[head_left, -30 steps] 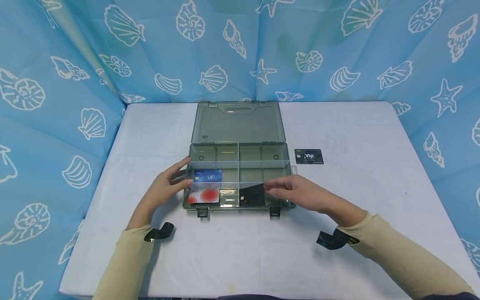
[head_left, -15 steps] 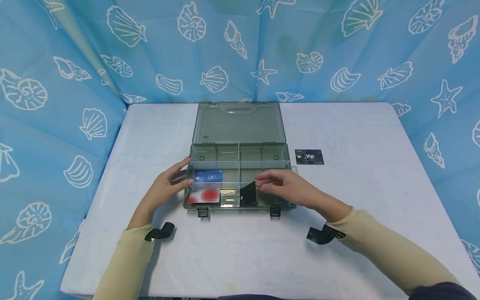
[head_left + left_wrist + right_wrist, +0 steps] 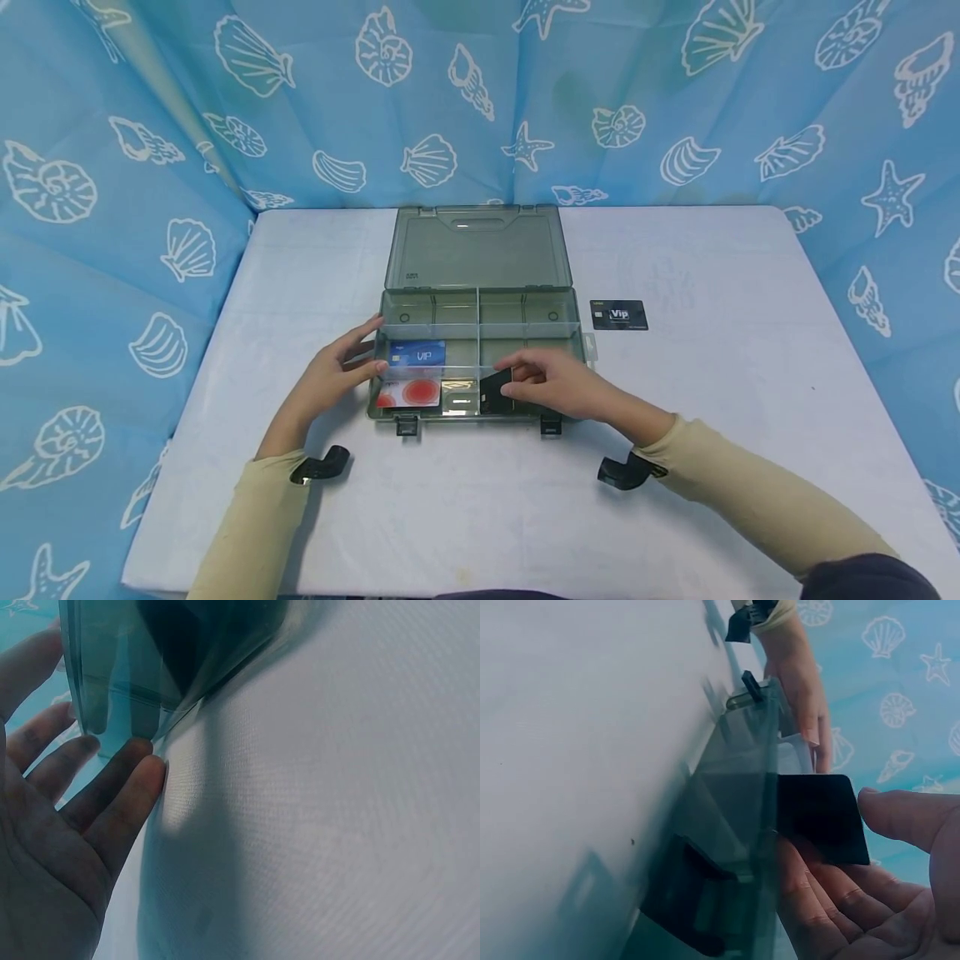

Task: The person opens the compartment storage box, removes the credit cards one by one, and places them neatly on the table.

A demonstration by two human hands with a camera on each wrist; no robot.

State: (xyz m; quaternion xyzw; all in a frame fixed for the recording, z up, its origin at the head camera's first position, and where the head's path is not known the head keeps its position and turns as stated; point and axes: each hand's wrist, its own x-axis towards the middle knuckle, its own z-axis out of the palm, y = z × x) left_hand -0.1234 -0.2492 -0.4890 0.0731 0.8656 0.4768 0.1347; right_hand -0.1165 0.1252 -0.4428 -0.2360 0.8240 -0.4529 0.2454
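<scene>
A translucent grey-green compartment box (image 3: 529, 337) lies on the white table with its lid folded back. My left hand (image 3: 330, 367) rests against its left side, fingers mostly straight and the thumb near the rim. My right hand (image 3: 558, 382) reaches into the front right compartment and pinches a black card (image 3: 495, 392). In the right wrist view the black card (image 3: 817, 814) stands up above the box wall, the thumb at its edge and the fingers behind it. A blue VIP card (image 3: 417, 353) lies in the middle left compartment, a red-and-white card (image 3: 408, 392) in front of it.
Another black Vip card (image 3: 618, 315) lies on the table to the right of the box. A gold-coloured card (image 3: 459, 398) is beside the red-and-white one. The open lid (image 3: 478, 250) lies behind the box, and two latches (image 3: 407, 426) stick out at its front.
My right hand has moved left, and its thumb has come in front of the black card, which first tilted up and shifted left. My left hand has stayed at the box's side.
</scene>
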